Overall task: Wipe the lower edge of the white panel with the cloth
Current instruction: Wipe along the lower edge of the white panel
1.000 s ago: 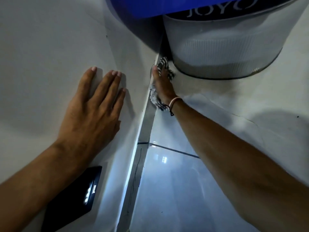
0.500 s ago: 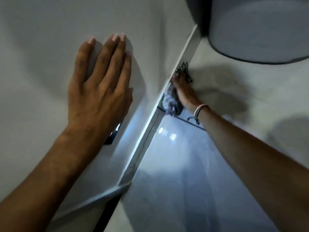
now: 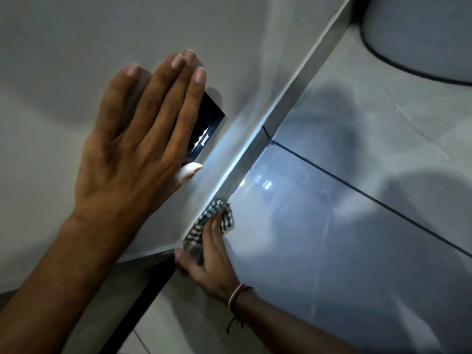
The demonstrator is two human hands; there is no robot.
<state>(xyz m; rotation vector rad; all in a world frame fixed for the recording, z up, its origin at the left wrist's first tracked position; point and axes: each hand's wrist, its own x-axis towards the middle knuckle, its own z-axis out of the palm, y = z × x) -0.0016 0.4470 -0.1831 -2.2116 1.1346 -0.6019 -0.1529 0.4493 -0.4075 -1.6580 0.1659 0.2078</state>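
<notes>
The white panel (image 3: 63, 42) fills the left and top of the view, and its lower edge (image 3: 275, 116) runs diagonally from the upper right down to a near corner. My left hand (image 3: 132, 149) lies flat on the panel face with fingers together, holding nothing. My right hand (image 3: 212, 261) grips a black-and-white checked cloth (image 3: 217, 221) and presses it against the panel's lower edge at the near corner. A cord bracelet sits on my right wrist.
A small black display (image 3: 207, 131) with lit characters is set in the panel, partly under my left fingers. Glossy grey floor tiles (image 3: 357, 251) with dark grout lines lie below. A round grey container base (image 3: 421, 34) stands at the top right. Dark shadows fall across the floor.
My right hand has slid the cloth along the lower edge from the far end beside the container down to the near corner. The view swung, and my left hand stayed flat on the panel.
</notes>
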